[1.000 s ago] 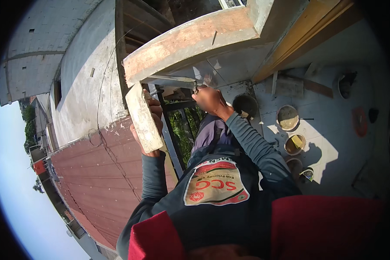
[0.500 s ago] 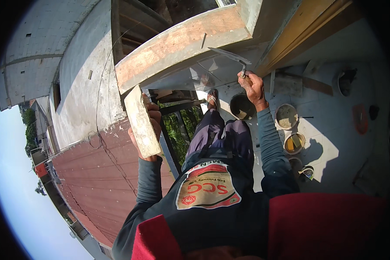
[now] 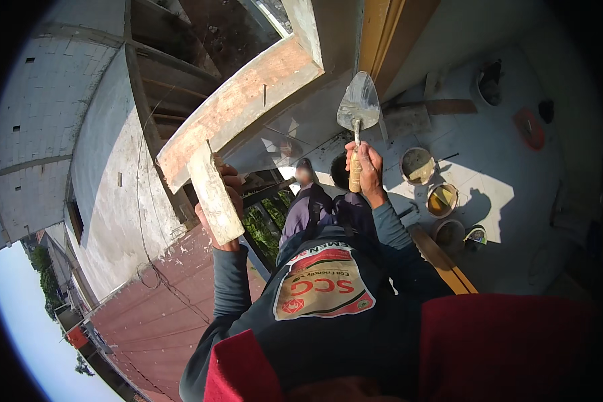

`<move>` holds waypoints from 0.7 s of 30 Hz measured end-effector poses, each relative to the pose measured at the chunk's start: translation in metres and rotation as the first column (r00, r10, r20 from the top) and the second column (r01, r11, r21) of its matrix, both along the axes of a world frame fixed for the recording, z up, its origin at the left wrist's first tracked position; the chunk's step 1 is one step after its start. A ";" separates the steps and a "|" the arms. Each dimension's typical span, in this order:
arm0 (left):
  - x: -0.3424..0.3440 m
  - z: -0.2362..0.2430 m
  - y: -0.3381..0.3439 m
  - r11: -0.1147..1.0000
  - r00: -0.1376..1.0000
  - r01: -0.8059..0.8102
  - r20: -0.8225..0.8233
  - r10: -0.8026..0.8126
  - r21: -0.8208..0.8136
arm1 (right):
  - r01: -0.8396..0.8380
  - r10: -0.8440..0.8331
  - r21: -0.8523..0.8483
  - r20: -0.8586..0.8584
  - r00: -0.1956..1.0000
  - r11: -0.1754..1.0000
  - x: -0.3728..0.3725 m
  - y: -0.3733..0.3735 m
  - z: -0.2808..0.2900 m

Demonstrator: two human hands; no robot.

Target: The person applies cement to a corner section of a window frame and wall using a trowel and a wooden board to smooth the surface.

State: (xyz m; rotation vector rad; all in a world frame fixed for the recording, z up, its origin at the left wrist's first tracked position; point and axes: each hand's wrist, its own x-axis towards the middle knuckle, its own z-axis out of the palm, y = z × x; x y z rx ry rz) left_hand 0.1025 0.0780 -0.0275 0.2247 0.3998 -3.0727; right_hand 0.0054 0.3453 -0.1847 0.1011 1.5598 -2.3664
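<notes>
My left hand [image 3: 231, 184] is wrapped round a pale, mortar-stained wooden board [image 3: 216, 194], its fingers showing along the right side. The board's far end lies against or just in front of the near corner of a ledge [image 3: 238, 97]; I cannot tell if they touch. In my right hand [image 3: 370, 174] is a pointing trowel [image 3: 359, 107], gripped by its wooden handle. Its blade points away from me, with the broad face in view and grey smears on it. A nail-like pin [image 3: 264, 95] stands out of the ledge's edge, left of the trowel.
Several buckets stand on the tiled floor to the right, among them one with grey mix [image 3: 417, 166] and one with yellow contents [image 3: 442, 199]. A wooden frame post [image 3: 388, 40] rises beyond the trowel. At left are a reddish metal roof [image 3: 154, 301] and loose cable [image 3: 151, 275].
My right hand has come lower and left, and the trowel has turned from edge-on to showing its broad face. The left hand keeps hold of the board. The whole view has swung round.
</notes>
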 end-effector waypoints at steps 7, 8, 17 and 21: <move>-0.061 0.012 -0.021 0.956 0.973 0.232 -0.032 -0.230 0.177 | 0.010 -0.005 -0.129 0.041 0.999 0.992 -0.004 -0.068 0.022; -0.068 0.011 -0.024 0.960 0.968 0.248 -0.081 -0.239 0.128 | 0.035 -0.030 -0.122 0.042 0.999 0.992 -0.009 -0.073 0.022; -0.089 -0.002 -0.060 0.927 0.942 0.335 -0.078 -0.326 0.171 | 0.141 -0.144 -0.030 -0.130 0.981 0.990 -0.065 -0.070 -0.014; -0.085 -0.003 -0.064 0.947 0.946 0.320 -0.064 -0.317 0.038 | 0.149 -0.146 0.026 -0.104 0.984 0.989 -0.073 -0.074 -0.031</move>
